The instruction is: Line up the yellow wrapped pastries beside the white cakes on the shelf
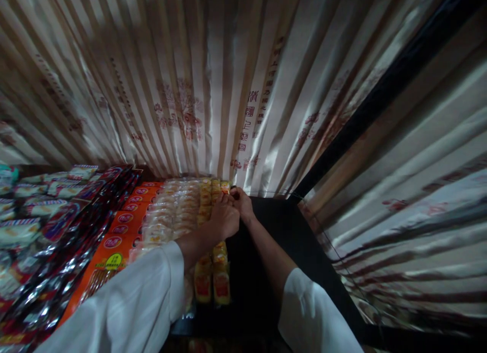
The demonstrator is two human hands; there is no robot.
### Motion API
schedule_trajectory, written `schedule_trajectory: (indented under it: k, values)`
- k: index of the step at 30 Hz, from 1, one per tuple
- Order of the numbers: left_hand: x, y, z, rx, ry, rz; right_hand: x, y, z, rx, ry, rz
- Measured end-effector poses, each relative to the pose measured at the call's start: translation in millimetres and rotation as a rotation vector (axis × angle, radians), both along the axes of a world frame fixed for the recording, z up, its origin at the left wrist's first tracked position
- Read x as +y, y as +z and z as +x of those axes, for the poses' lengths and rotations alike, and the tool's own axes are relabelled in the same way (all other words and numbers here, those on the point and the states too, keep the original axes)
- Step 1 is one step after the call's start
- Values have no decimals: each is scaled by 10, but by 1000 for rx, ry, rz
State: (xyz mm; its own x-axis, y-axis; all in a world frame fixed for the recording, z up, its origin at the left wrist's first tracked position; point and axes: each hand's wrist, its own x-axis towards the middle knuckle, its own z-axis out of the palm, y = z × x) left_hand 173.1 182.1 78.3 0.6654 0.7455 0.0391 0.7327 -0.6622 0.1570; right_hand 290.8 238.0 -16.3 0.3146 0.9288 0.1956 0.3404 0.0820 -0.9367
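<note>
Both my hands reach to the back end of a double row of small yellow wrapped snack packets [212,281] on a dark shelf [258,272]. My left hand [225,217] is closed, its fingertips at a yellow packet [225,187] at the back of the right-hand column. Next to it, my right hand [242,203] has thumb and fingers pinched at the same packet's right side. My left hand and forearm cover the middle of the yellow rows. Exactly how each fingertip grips the packet is too small and dim to see.
Left of the yellow packets lie rows of clear-wrapped snacks [171,211], orange packs [122,218] and piled dark, shiny packets [76,251]. A pleated printed curtain [213,89] hangs behind the shelf. A black post [365,104] rises at the shelf's back right corner.
</note>
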Motion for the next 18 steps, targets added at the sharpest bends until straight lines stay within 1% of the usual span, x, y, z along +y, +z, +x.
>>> schedule_trajectory:
  k: [3, 7, 10, 12, 14, 18]
  values:
    - [13, -23, 1, 4, 1, -14, -7, 12, -6, -1, 5, -5]
    - [38, -72, -20, -1, 10, 6, -29, 58, -15, -69, -44, -73]
    - [32, -55, -42, -27, 0, 27, -57, 103, -25, -78, -46, -103]
    - [-1, -1, -60, -28, -7, 25, -87, 134, -34, -70, -53, -122]
    - [-66, 82, -92, -27, -12, 25, -134, 169, -47, -94, -92, -126]
    - [-287, 296, -204, -111, -15, 58, -330, 283, -89, -123, -196, -42]
